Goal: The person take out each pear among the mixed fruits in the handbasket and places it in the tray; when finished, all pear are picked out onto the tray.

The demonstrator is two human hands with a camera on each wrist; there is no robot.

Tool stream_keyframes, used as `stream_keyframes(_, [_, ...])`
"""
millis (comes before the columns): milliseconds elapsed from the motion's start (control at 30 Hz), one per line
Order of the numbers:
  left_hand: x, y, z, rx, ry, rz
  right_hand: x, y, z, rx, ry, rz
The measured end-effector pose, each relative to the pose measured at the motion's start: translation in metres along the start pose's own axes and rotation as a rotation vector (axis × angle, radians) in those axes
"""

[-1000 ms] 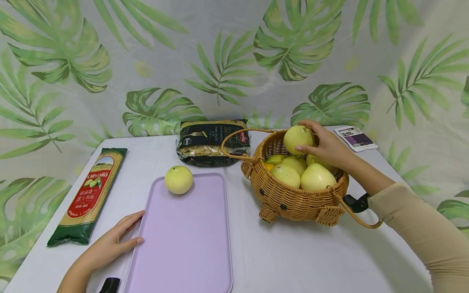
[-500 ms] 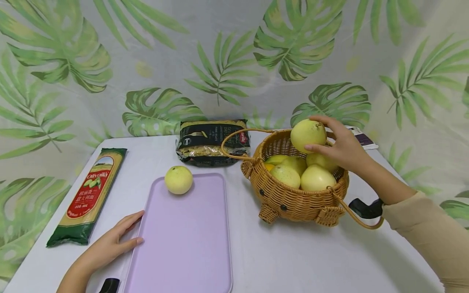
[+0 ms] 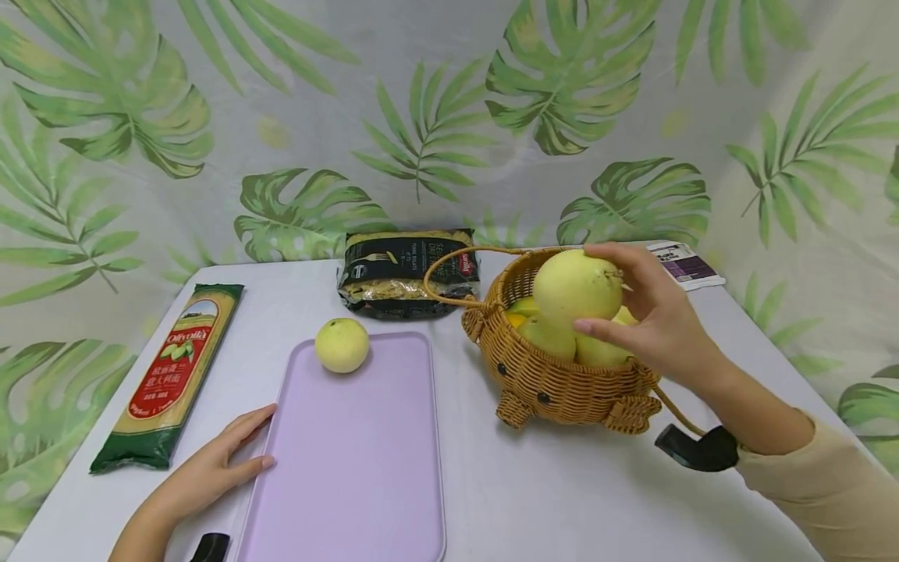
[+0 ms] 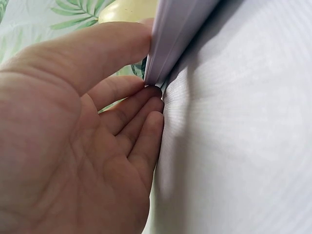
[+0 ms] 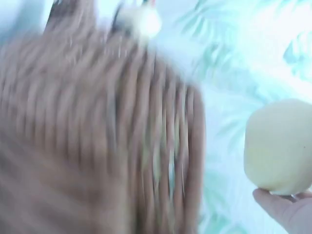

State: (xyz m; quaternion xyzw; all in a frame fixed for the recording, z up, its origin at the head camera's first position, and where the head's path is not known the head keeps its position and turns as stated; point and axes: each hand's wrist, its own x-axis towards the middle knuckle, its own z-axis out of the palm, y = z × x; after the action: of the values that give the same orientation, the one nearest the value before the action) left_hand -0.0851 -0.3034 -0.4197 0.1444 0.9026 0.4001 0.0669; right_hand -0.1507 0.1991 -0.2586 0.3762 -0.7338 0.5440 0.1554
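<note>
My right hand (image 3: 660,328) grips a pale yellow-green pear (image 3: 572,289) between thumb and fingers, above the wicker basket (image 3: 576,394). That basket has a pig's snout and button eyes, and more pears (image 3: 544,336) fill it, partly covered by the held one. In the right wrist view the held pear (image 5: 280,146) shows beyond the blurred basket wall (image 5: 97,122). My left hand (image 3: 204,472) rests at the left edge of a lilac tray (image 3: 351,460), its thumb and fingertips touching the rim (image 4: 165,39). Another pear (image 3: 342,345) sits at the tray's far left corner.
A long spaghetti packet (image 3: 172,367) lies left of the tray. Behind the tray stands a black penne bag (image 3: 407,273), with one looped basket handle (image 3: 428,273) in front of it. A white and purple packet (image 3: 684,267) lies at the back right.
The right hand has lifted the pear out of the basket's pile and brought it nearer the camera, over the basket's front. My left hand and the tray have stayed still.
</note>
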Motion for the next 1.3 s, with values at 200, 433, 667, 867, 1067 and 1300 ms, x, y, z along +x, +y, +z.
stream_keyframes(200, [0.001,0.000,-0.001,-0.001,0.004,0.005,-0.011,-0.002,0.057,0.095,-0.064,0.051])
stream_keyframes(433, [0.002,0.001,0.000,-0.015,0.001,0.009,-0.018,0.019,0.120,0.148,-0.074,0.162])
stream_keyframes(667, [0.002,0.003,0.000,-0.022,-0.004,-0.007,-0.017,0.049,0.169,0.051,-0.053,0.314])
stream_keyframes(867, [0.003,0.001,0.000,-0.013,-0.004,0.006,-0.006,0.073,0.199,0.055,-0.004,0.471])
stream_keyframes(1067, [0.002,0.000,0.000,-0.012,-0.002,0.014,0.006,0.091,0.216,0.047,0.028,0.553])
stream_keyframes(1300, [0.002,0.000,0.000,-0.015,-0.001,0.015,0.017,0.105,0.229,0.015,0.058,0.619])
